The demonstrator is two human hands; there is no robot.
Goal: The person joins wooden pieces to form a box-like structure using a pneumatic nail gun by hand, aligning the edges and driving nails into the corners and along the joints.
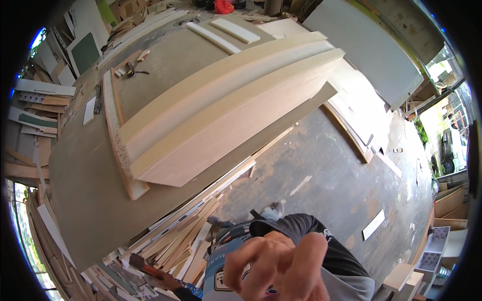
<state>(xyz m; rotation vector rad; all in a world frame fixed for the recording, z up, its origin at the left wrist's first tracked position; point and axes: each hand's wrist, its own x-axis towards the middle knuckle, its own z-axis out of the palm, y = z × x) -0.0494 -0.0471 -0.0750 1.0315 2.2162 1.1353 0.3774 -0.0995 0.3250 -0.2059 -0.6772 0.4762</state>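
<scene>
My right hand (278, 266) is raised close in front of me at the bottom middle, large in view. Its fingers are bent inward, and whatever they may hold is hidden. Down at the lower left, my left hand (168, 282) is closed around a reddish-brown bar-shaped thing (143, 264), whose exact kind does not show. Beyond both hands lies a large board table (80, 200). On it rest two long, pale wooden box-like pieces (241, 110) side by side, slanting up to the right; neither hand touches them.
Loose wood strips (186, 246) are heaped between me and the table. White strips (236, 31) and a dark tool with a cord (131, 70) lie on the far side. A large grey panel (361, 47) leans at the back right. One white offcut (373, 224) is on the concrete floor.
</scene>
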